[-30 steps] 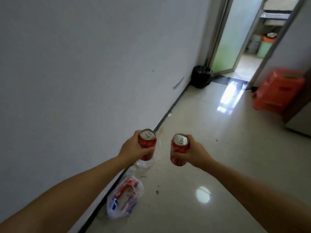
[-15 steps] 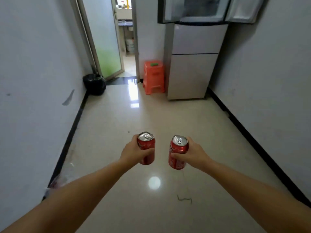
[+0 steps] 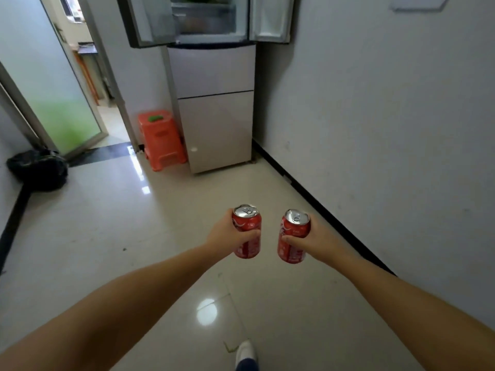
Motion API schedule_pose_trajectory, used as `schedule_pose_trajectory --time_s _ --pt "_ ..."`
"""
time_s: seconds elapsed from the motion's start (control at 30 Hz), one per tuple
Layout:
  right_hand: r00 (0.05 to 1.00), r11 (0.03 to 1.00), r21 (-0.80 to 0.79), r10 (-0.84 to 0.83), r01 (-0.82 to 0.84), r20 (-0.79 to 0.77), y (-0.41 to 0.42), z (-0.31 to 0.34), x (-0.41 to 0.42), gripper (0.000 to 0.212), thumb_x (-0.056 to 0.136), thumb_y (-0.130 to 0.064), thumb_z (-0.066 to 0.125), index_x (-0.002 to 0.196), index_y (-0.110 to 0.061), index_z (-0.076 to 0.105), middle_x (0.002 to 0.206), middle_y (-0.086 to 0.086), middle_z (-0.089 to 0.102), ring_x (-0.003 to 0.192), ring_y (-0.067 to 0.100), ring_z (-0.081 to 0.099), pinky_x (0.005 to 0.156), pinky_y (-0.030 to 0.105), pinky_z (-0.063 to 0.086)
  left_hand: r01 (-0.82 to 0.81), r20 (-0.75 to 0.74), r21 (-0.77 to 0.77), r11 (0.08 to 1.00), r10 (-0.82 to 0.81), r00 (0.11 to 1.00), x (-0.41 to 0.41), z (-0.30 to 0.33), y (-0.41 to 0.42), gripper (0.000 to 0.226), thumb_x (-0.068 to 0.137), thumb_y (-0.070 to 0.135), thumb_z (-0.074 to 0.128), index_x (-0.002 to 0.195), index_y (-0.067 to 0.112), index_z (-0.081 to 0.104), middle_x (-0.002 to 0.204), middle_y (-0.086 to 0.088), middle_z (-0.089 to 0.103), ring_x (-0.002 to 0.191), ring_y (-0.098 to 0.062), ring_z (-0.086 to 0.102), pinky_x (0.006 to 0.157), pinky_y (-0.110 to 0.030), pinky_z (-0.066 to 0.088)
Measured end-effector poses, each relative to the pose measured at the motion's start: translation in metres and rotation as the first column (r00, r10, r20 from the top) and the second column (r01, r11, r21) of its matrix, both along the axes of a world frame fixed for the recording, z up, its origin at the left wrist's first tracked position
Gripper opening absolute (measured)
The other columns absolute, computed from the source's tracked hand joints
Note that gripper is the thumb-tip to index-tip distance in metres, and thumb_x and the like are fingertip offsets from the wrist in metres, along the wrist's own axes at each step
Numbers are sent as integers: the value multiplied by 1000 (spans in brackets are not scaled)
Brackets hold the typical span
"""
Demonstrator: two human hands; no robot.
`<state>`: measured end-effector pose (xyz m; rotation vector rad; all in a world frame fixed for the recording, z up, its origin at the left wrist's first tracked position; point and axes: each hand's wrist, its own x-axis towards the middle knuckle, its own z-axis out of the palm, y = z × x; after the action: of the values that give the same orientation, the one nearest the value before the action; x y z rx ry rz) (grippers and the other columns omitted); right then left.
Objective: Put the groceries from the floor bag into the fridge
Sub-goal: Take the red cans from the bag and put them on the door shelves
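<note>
My left hand [image 3: 226, 235] grips an upright red soda can [image 3: 247, 243] around its middle. My right hand [image 3: 318, 241] holds a second red soda can [image 3: 292, 247], also upright, a short gap to the right of the first. Both cans have silver tops with closed tabs. Straight ahead at the end of the hallway stands a pale fridge [image 3: 214, 108]. Its two upper doors [image 3: 150, 20] are swung open and shelves show inside. The floor bag is out of view.
An orange plastic stool [image 3: 162, 139] with a small green thing on top stands left of the fridge. A black bag [image 3: 37, 170] lies by the left wall. A frosted glass door [image 3: 53, 84] stands open on the left. White walls flank the glossy tiled floor. My shoe [image 3: 245, 350] shows below.
The view has swung from the left wall and the floor bag toward the fridge, which is now closer. Both hands still hold their cans out in front.
</note>
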<state>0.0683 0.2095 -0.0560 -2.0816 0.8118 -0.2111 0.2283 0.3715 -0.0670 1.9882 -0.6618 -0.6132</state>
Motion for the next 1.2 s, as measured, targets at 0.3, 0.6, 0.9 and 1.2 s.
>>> schedule_pose_trajectory --time_s 0.3,0.6,0.9,1.2 --pt "998 999 -8 -46 46 37 -159 36 96 59 72 -27 80 121 -23 47 103 -9 59 92 8 57 81 22 41 103 26 -4 995 -103 994 127 32 -176 71 61 38 83 122 26 50 113 6 64 103 -14 61 96 -35 47" --pt "998 999 -15 -39 40 58 -316 44 215 65 70 -34 81 123 -21 47 114 -2 61 102 15 59 85 27 45 96 19 -93 991 -95 995 229 40 -325 58 67 26 83 112 31 47 108 7 61 103 -13 59 95 -34 47" --pt "973 976 -41 216 -213 80 -483 72 381 57 71 -29 81 116 -27 46 108 -6 60 99 12 59 83 23 44 -169 44 -141 975 177 983 373 49 -460 73 66 31 83 128 20 46 119 1 61 109 -17 59 97 -35 47" --pt "897 910 -40 414 -413 159 -554 85 603 71 70 -33 81 130 -23 45 117 -8 59 107 11 57 89 25 43 -456 125 -140 879 473 872 533 58 -490 71 66 30 84 126 20 49 110 6 62 105 -15 60 97 -33 47"
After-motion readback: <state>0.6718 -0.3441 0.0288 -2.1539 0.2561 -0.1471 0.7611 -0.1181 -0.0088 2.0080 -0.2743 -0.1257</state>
